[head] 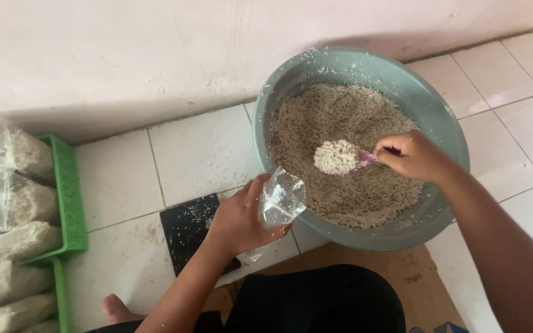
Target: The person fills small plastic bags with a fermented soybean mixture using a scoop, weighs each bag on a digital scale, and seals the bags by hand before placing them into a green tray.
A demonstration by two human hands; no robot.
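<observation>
Now the right hand [413, 157] grips a pink spoon [342, 158] heaped with pale grain above the grey basin [365, 68], while the left hand [240, 219] clutches a clear plastic bag [280, 198] at the basin's rim. Nearby, filled bags [13, 197] lie in a green tray [69, 197] left of a black scale [187, 227].

A pale plastered wall [124, 55], faintly pink and marked with scuffs and small specks, runs across the top of the scene and meets a floor of large white glazed tiles [118, 179] with thin dark grout lines. Soft daylight falls evenly, leaving a gentle sheen on the tiles at right and a shadow along the wall's foot at left. A flat brown board [414, 277] lies on the floor in the foreground.
</observation>
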